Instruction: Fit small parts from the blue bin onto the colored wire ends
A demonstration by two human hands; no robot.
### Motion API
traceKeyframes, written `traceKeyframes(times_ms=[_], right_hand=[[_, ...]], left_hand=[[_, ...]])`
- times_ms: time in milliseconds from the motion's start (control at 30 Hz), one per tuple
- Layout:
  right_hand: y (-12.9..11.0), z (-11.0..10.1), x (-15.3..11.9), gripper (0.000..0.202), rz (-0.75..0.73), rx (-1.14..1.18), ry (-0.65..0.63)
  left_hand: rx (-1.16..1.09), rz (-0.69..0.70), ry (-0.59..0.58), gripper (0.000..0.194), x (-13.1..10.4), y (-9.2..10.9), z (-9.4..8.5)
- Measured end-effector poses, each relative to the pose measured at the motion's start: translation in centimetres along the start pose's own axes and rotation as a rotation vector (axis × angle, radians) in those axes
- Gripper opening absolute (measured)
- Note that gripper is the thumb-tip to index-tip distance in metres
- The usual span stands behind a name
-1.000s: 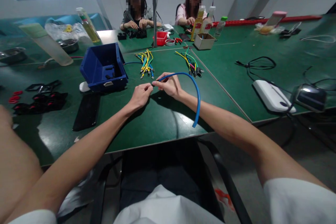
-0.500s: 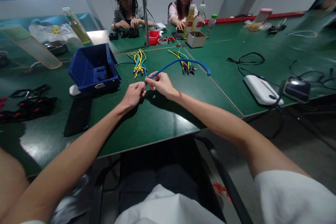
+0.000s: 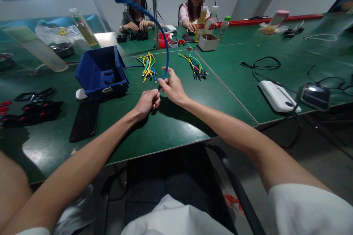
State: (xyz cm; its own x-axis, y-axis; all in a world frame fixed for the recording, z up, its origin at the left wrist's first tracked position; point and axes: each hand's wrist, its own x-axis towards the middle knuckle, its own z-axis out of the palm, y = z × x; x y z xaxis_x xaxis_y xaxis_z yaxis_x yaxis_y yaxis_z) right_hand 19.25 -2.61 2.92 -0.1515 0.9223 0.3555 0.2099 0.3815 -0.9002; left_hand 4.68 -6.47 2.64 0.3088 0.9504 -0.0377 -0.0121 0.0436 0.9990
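A blue wire (image 3: 167,49) rises from between my hands and arcs up and over to the left, its far end free in the air. My left hand (image 3: 149,103) is closed around the wire's lower end, where a short dark piece shows between the two hands. The thumb and fingers of my right hand (image 3: 173,87) pinch the wire just above it, with the index finger raised. Beyond my hands lies a bunch of yellow, green and blue wires (image 3: 149,67) with ring terminals. To its right is a second bunch (image 3: 195,67) with black-sleeved ends.
A blue bin (image 3: 103,71) with small black pieces stands left, near a black phone (image 3: 84,120). Black parts (image 3: 41,112) lie farther left. A white power bank (image 3: 278,96) with cables lies right. Two people sit opposite, behind bottles and a small box (image 3: 207,42).
The wire's free end has swung from the right up and over to the left. Both hands have shifted slightly, and my right index finger has lifted.
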Motion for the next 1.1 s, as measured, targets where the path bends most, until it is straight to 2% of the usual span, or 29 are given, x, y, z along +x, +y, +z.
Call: traceKeyframes(times_ms=[167,333,467,567,633,733,900,967,1033,1100], right_hand=[[-0.9,-0.3,-0.4,0.057,-0.078,-0.071,0.006],[-1.9,-0.7,-0.5,0.061,-0.159,-0.169,0.01],[-1.8,-0.8,-0.3,0.058,-0.141,-0.175,0.032],[-1.3,-0.6,-0.1,0.053,-0.105,-0.164,0.042],[-1.1,-0.6,0.1,0.051,-0.08,-0.153,0.05],[-0.7,-0.9,0.5,0.054,-0.051,-0.136,0.076],[0.1,-2.5,1.5,0.057,-0.082,-0.212,0.153],[0.6,-3.0,1.9,0.057,-0.105,-0.261,0.175],[0.9,-3.4,2.1,0.056,-0.122,-0.298,0.182],[1.2,-3.6,2.3,0.055,-0.137,-0.327,0.184]], left_hand=[[0.031,0.015,-0.003,0.029,0.0,-0.3,-0.2],[-0.032,0.006,-0.019,0.03,-0.1,0.0,0.1],[-0.057,-0.021,-0.037,0.031,0.0,0.0,0.1],[0.095,0.001,-0.018,0.032,-0.1,-0.1,0.1],[0.316,0.086,0.051,0.034,-0.4,0.0,0.2],[0.654,0.293,0.208,0.036,-1.0,0.5,0.2],[0.84,0.536,0.522,0.026,-1.3,1.9,-1.3],[0.908,0.547,0.676,0.019,-1.1,2.4,-2.4],[0.981,0.497,0.822,0.018,-0.8,2.8,-3.6],[1.026,0.445,0.906,0.021,-0.4,3.1,-4.8]])
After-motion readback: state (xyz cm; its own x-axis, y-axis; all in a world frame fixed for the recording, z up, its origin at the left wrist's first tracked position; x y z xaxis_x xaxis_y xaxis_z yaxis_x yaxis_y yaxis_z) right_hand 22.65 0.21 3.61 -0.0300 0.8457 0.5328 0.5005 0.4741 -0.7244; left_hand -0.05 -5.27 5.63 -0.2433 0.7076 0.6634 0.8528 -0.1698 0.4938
